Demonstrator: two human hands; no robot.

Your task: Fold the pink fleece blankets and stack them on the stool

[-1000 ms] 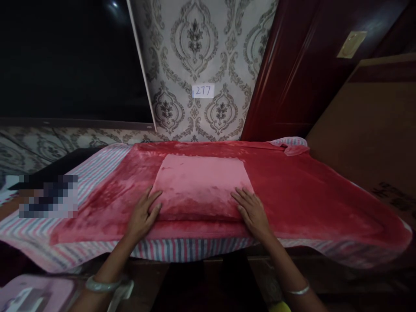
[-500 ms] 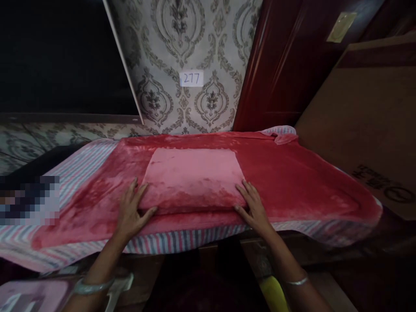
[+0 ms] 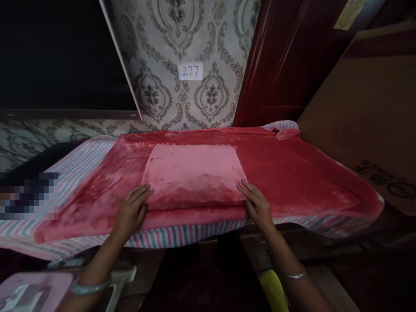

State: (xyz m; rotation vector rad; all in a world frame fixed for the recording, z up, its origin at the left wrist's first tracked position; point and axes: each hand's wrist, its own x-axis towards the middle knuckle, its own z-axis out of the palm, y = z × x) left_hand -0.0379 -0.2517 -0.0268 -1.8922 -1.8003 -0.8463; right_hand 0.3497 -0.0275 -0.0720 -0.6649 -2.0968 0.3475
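1. Since half a second ago the left hand (image 3: 131, 210) has turned inward: its fingers, then fanned along the left side of the folded cloth (image 3: 193, 173), now lie on the near-left corner. The right hand (image 3: 256, 203) has hardly shifted.
2. Left hand: fingers laid close together and flat on that corner, pointing right; no fold of cloth shows pinched in it.
3. Right hand: fingers loosely spread, resting flat against the near-right corner, palm down on the blanket (image 3: 292, 173); it clasps nothing.
4. The folded cloth lies between the two hands and stretches away from them. Its long axis runs left to right, from one hand to the other, and each hand touches its own near corner, so neither is nearer.
5. Beneath both hands spreads the red blanket, running well off to the right of the right hand.
6. Just nearer than the hands, the striped sheet (image 3: 182, 236) hangs below the blanket's edge.
7. Beyond the cloth stand the wall (image 3: 156, 52) with label 277 (image 3: 190, 71), a door (image 3: 276, 65) and, far right, a box (image 3: 357, 108).
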